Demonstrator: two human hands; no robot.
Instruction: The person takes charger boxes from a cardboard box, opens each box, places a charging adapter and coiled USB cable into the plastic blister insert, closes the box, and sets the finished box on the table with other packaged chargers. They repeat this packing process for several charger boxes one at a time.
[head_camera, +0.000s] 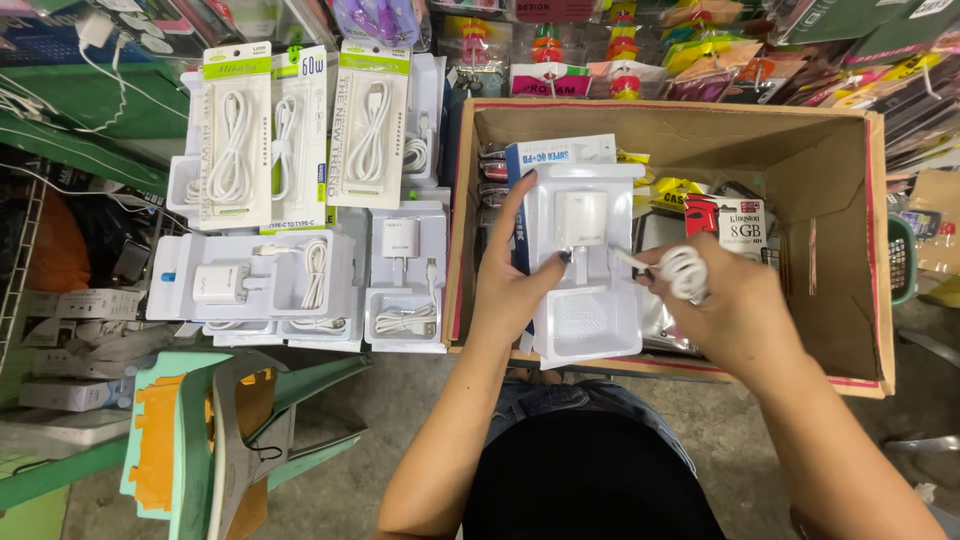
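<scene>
Left hand (510, 285) grips white moulded plastic tray (585, 300) with white charger plug (581, 218), over brown cardboard box's (840, 200) near-left corner; right hand (725, 300) pinches coiled white cable (684, 272), which may spring uncoiled if the pinch loosens.

The tray (590, 300) in the left hand (512, 285) is thin white moulded plastic, smooth and faintly glossy, and the charger block (581, 218) seated in it is matt white plastic. The coiled cable (684, 270) in the right hand (735, 305) looks rubbery, with a soft sheen. The box (830, 200) beneath is brown corrugated cardboard, dull and rough, scuffed along its near edge.
</scene>
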